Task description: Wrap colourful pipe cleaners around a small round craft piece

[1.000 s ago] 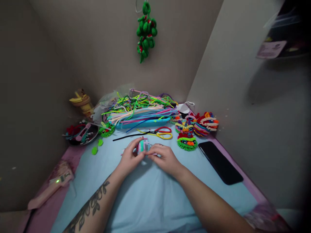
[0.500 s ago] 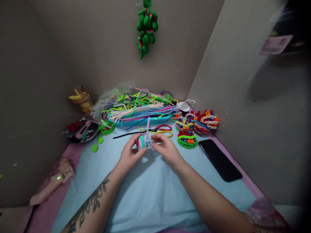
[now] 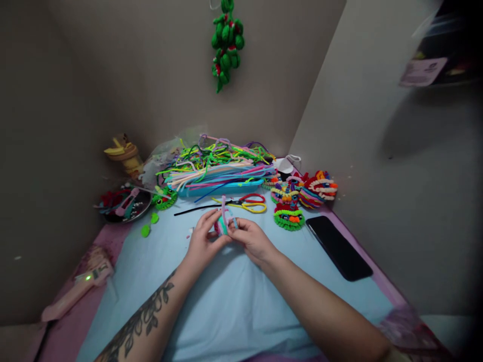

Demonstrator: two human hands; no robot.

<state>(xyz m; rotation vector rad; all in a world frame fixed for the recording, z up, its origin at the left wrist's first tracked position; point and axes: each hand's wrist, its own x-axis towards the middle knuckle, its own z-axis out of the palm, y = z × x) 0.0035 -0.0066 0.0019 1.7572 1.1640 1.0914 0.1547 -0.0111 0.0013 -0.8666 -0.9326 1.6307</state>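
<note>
A small coiled pipe-cleaner piece (image 3: 222, 227) in pink, turquoise and lilac is held over the middle of the blue cloth. My left hand (image 3: 204, 239) wraps round its left side, fingers behind and thumb in front. At its right side, my right hand (image 3: 253, 240) pinches the piece by its light blue part. A lilac pipe-cleaner end (image 3: 223, 203) sticks up from the top. The fingers hide much of the piece. Just beyond the hands lie scissors (image 3: 238, 203) with red and yellow handles and a black pipe cleaner (image 3: 188, 210).
Behind is a blue tray (image 3: 215, 190) heaped with pipe cleaners (image 3: 222, 163). Finished pipe-cleaner pieces (image 3: 289, 217) and a phone (image 3: 338, 247) lie right. At left are a metal bowl (image 3: 145, 206), green bits (image 3: 145, 231) and a pink glue gun (image 3: 81, 289) with a lit green light.
My right hand has shifted left and closed in on the piece. The piece has turned, and its upright lilac end has moved left and sits lower.
</note>
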